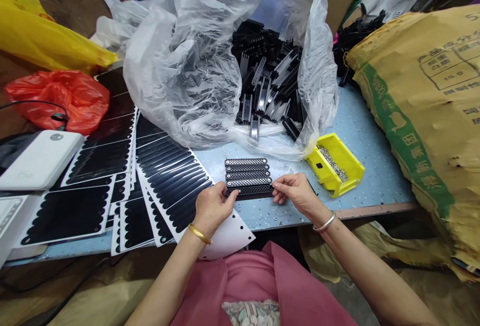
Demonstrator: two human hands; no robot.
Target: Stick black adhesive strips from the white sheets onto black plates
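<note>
Several black perforated strips lie side by side in a small stack on the blue table, with small silver dots at their ends. My left hand is at the left end of the nearest strip, thumb and forefinger curled together. A tiny pale spot shows by the thumb tip; whether it is held is unclear. At the right end of that strip, my right hand pinches with thumb and forefinger. Whatever sits in that pinch is too small to name. A yellow bin of small silver metal pieces stands right of this hand.
Behind the strips, a clear plastic bag lies open, full of black plastic parts. Black die-cut sheets fan out at left, near a white box-shaped device and a red bag. A large yellow sack leans in from the right.
</note>
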